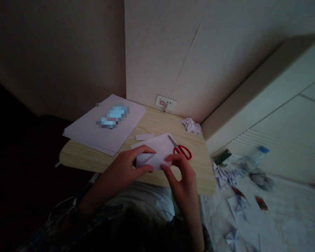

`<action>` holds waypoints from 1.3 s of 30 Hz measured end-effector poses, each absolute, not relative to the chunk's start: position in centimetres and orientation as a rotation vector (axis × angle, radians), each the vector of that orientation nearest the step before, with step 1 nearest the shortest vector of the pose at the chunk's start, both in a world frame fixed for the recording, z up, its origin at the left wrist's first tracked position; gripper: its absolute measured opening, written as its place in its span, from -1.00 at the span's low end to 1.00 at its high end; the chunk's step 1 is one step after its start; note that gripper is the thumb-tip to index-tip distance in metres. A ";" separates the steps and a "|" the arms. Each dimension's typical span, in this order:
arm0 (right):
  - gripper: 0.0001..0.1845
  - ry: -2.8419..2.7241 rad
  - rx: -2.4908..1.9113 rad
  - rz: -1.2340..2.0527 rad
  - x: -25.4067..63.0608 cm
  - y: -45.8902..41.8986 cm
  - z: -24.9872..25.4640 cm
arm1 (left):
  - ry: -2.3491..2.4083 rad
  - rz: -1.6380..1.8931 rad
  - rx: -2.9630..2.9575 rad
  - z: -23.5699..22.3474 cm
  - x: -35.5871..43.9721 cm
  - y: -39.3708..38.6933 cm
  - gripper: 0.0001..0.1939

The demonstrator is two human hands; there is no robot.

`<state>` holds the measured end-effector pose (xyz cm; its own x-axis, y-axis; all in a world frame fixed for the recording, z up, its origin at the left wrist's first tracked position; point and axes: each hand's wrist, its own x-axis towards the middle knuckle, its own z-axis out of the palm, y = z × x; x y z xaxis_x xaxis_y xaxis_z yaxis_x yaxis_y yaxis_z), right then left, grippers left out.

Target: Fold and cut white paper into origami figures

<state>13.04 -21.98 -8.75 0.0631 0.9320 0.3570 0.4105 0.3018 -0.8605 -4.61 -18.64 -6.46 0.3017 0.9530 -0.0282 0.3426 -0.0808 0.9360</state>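
Note:
A small folded piece of white paper (150, 161) is pinched between both my hands over the near edge of the light wooden table (157, 126). My left hand (131, 164) grips its left side with thumb and fingers closed on it. At the right edge of the piece my right hand (182, 175) pinches it the same way. Underneath lies another white sheet (161, 143). Red-handled scissors (182, 149) rest on that sheet, just beyond my right hand.
A stack of white paper (94, 131) covers the table's left part. A crumpled folded paper (191, 125) sits at the back right corner below a wall socket (165, 103). Folded papers (225, 175), a plastic bottle (254, 157) and small items lie on the bed at right.

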 end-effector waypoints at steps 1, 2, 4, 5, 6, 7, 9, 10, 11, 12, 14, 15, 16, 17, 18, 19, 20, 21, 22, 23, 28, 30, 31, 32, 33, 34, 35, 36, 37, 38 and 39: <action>-0.78 -1.475 -1.283 0.649 13.0 -22.0 -8.9 | 1.206 0.816 1.575 -6.4 -4.6 -18.7 -0.73; -0.69 -1.425 -1.270 0.672 12.9 -22.0 -9.1 | 1.205 0.832 1.534 -6.2 -4.5 -18.7 -0.72; -0.56 -1.359 -1.225 0.739 12.8 -22.0 -9.3 | 1.183 0.846 1.472 -6.0 -4.5 -18.8 -0.73; -0.54 -1.348 -1.206 0.775 12.7 -22.1 -9.3 | 1.162 0.850 1.450 -6.0 -4.5 -18.9 -0.74; -0.57 -1.347 -1.198 0.800 12.7 -22.1 -9.2 | 1.137 0.857 1.428 -6.0 -4.4 -18.9 -0.74; -0.63 -1.357 -1.201 0.811 12.6 -22.1 -9.2 | 1.113 0.871 1.408 -6.0 -4.4 -18.9 -0.73; -0.79 -1.388 -1.237 0.781 12.4 -22.2 -9.0 | 1.102 0.929 1.390 -6.3 -4.2 -18.9 -0.65; -0.86 -1.401 -1.256 0.746 12.3 -22.2 -8.9 | 1.130 0.977 1.403 -6.6 -4.0 -18.8 -0.61; -0.90 -1.407 -1.269 0.703 12.1 -22.2 -8.8 | 1.177 1.032 1.431 -6.9 -3.8 -18.7 -0.58; -0.92 -1.409 -1.272 0.663 11.9 -22.2 -8.8 | 1.248 1.096 1.482 -7.3 -3.7 -18.6 -0.58; -0.90 -1.410 -1.258 0.590 11.4 -22.2 -8.8 | 1.357 1.198 1.571 -8.0 -3.3 -18.6 -0.65; -0.88 -1.412 -1.248 0.561 11.2 -22.2 -8.9 | 1.408 1.248 1.608 -8.3 -3.1 -18.6 -0.66; -0.84 -1.411 -1.241 0.538 11.0 -22.1 -9.0 | 1.460 1.296 1.647 -8.5 -2.9 -18.6 -0.65; -0.81 -1.405 -1.237 0.517 10.8 -22.1 -9.1 | 1.488 1.344 1.701 -8.6 -2.7 -18.7 -0.66; -0.78 -1.394 -1.240 0.503 10.7 -22.1 -9.2 | 1.487 1.379 1.768 -8.6 -2.6 -18.9 -0.68; -0.77 -1.379 -1.246 0.494 10.6 -22.1 -9.3 | 1.452 1.399 1.841 -8.5 -2.5 -19.0 -0.72; -0.76 -1.366 -1.251 0.489 10.6 -22.2 -9.3 | 1.372 1.384 1.912 -8.4 -2.3 -19.2 -0.77; -0.77 -1.355 -1.249 0.480 10.6 -22.2 -9.3 | 1.280 1.342 1.943 -8.3 -2.2 -19.3 -0.81; -0.78 -1.358 -1.241 0.469 10.6 -22.2 -9.3 | 1.183 1.282 1.928 -8.2 -2.1 -19.5 -0.82; -0.79 -1.380 -1.225 0.451 10.6 -22.2 -9.2 | 1.087 1.219 1.864 -8.1 -2.1 -19.6 -0.82; -0.82 -1.578 -1.138 0.361 10.7 -22.4 -8.3 | 0.844 1.116 1.459 -8.0 -2.2 -19.6 -0.72; -0.83 -1.624 -1.115 0.386 10.7 -22.4 -8.1 | 0.883 1.092 1.413 -7.8 -2.4 -19.5 -0.72; -0.83 -1.640 -1.109 0.398 10.8 -22.4 -8.1 | 0.911 1.080 1.396 -7.7 -2.4 -19.4 -0.72; -0.81 -1.649 -1.109 0.400 10.8 -22.4 -8.1 | 0.947 1.075 1.388 -7.6 -2.5 -19.4 -0.73; -0.80 -1.651 -1.117 0.389 10.9 -22.4 -8.1 | 0.979 1.083 1.381 -7.5 -2.6 -19.3 -0.74; -0.77 -1.644 -1.131 0.363 11.0 -22.4 -8.1 | 0.996 1.075 1.367 -7.5 -2.7 -19.2 -0.74; -0.75 -1.628 -1.152 0.325 11.2 -22.4 -8.2 | 1.015 1.067 1.362 -7.4 -2.8 -19.2 -0.75; -0.72 -1.606 -1.180 0.282 11.3 -22.3 -8.2 | 1.034 1.049 1.366 -7.4 -2.9 -19.1 -0.75; -0.69 -1.586 -1.211 0.240 11.5 -22.3 -8.3 | 1.061 1.030 1.371 -7.5 -3.0 -19.0 -0.74; -0.66 -1.572 -1.242 0.201 11.8 -22.2 -8.3 | 1.091 1.010 1.382 -7.6 -3.1 -18.9 -0.73; -0.64 -1.571 -1.267 0.172 12.0 -22.2 -8.3 | 1.128 0.992 1.390 -7.6 -3.2 -18.8 -0.70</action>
